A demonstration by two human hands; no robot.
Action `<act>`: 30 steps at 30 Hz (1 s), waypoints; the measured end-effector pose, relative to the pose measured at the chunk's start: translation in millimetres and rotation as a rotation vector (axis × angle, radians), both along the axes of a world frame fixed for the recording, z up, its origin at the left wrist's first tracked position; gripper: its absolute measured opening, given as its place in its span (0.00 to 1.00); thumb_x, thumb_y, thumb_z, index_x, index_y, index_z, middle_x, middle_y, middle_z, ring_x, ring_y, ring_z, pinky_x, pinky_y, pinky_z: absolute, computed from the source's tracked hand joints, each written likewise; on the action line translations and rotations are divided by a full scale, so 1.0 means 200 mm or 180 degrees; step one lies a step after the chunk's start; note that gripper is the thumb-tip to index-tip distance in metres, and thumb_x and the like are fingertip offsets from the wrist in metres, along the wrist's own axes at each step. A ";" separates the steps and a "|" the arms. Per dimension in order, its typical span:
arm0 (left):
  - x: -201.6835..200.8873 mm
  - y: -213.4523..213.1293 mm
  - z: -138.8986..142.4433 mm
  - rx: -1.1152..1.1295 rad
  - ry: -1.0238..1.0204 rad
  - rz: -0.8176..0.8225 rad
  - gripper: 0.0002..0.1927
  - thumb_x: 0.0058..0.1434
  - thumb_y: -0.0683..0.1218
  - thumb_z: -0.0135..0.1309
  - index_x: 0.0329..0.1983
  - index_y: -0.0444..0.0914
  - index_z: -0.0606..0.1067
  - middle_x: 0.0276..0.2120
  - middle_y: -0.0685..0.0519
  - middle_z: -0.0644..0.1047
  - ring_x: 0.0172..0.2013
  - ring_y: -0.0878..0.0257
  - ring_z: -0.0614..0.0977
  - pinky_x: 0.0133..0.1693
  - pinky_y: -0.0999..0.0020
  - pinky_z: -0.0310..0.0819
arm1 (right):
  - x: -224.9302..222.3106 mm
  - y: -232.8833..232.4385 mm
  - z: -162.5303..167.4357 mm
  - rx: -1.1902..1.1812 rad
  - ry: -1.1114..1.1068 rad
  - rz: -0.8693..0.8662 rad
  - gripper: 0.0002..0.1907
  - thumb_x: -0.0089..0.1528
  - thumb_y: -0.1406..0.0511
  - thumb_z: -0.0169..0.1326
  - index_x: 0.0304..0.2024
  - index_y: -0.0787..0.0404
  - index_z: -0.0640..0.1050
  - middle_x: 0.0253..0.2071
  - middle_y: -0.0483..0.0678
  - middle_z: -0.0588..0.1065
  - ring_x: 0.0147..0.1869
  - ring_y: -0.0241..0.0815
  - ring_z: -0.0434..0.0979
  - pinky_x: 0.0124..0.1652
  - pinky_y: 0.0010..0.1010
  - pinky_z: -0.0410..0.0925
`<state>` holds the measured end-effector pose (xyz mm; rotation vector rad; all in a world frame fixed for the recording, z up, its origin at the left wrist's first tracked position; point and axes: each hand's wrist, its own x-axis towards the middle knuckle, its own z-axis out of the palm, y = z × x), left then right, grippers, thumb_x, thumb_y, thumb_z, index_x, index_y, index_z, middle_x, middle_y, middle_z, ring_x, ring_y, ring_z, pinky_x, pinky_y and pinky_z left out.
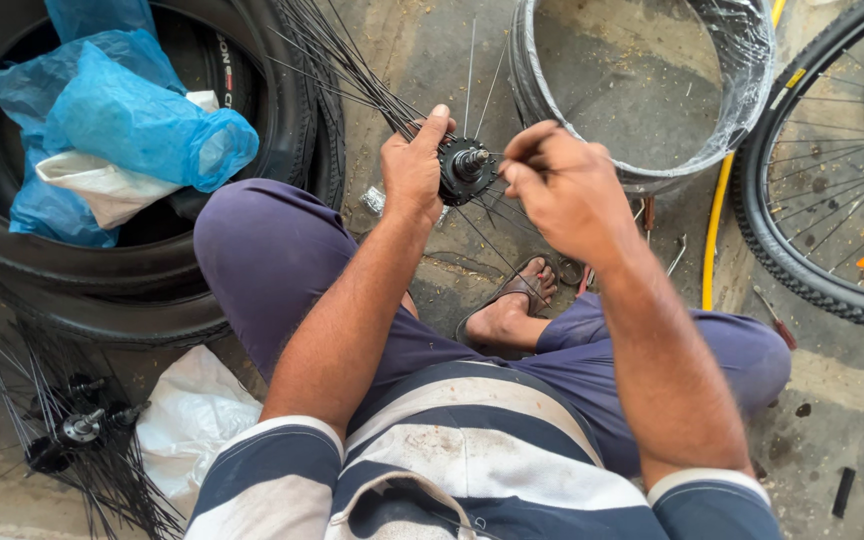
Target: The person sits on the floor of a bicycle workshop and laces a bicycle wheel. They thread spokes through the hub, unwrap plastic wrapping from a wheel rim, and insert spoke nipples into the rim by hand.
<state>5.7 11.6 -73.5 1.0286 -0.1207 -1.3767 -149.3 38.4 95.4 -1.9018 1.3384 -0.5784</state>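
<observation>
While the left hand [412, 170] grips the black hub [464, 168] above the knees, its axle points toward the right hand [564, 188]. That hand's fingertips pinch a thin spoke [482, 100]; other spokes fan up-left.

The left hand [414, 168] is gripping a black wheel hub [466, 168], its thumb lying over the top edge. The right hand [564, 185] is pinching a thin spoke [497, 152] just beside the hub's axle. Black spokes are fanning out far and left from the hub (some are hanging down too). Stacked tyres [132, 270] holding blue plastic bags [127, 125] are sitting far left.
</observation>
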 end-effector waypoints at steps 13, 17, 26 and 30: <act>0.02 -0.03 -0.02 -0.0137 0.0449 0.0190 0.10 0.63 0.45 0.62 0.33 0.33 0.79 0.28 0.52 0.78 0.27 0.65 0.79 0.30 0.68 0.77 | -0.02 0.20 -0.19 -0.1034 -0.1010 -0.0447 0.06 0.74 0.74 0.52 0.52 0.68 0.70 0.43 0.54 0.81 0.44 0.38 0.84 0.45 0.26 0.77; 0.02 -0.02 -0.01 -0.0156 0.0419 0.0218 0.10 0.63 0.45 0.62 0.33 0.33 0.79 0.29 0.52 0.79 0.28 0.65 0.79 0.30 0.68 0.77 | 0.00 0.23 -0.26 -0.1286 -0.0861 -0.0290 0.06 0.73 0.74 0.51 0.52 0.68 0.70 0.43 0.54 0.81 0.45 0.40 0.85 0.45 0.27 0.78; 0.03 -0.01 0.02 -0.0032 0.0343 0.0166 0.10 0.63 0.45 0.62 0.33 0.32 0.79 0.28 0.52 0.78 0.26 0.65 0.79 0.29 0.68 0.78 | 0.01 0.22 -0.27 -0.1134 -0.0751 -0.0322 0.05 0.73 0.73 0.51 0.50 0.68 0.70 0.43 0.52 0.81 0.46 0.41 0.86 0.45 0.27 0.77; 0.03 -0.02 0.02 -0.0076 0.0393 0.0185 0.10 0.63 0.45 0.62 0.32 0.32 0.79 0.27 0.52 0.78 0.26 0.65 0.79 0.29 0.69 0.78 | 0.01 0.21 -0.26 -0.0976 -0.0649 -0.0393 0.04 0.73 0.72 0.52 0.50 0.68 0.71 0.42 0.53 0.81 0.46 0.41 0.86 0.44 0.26 0.77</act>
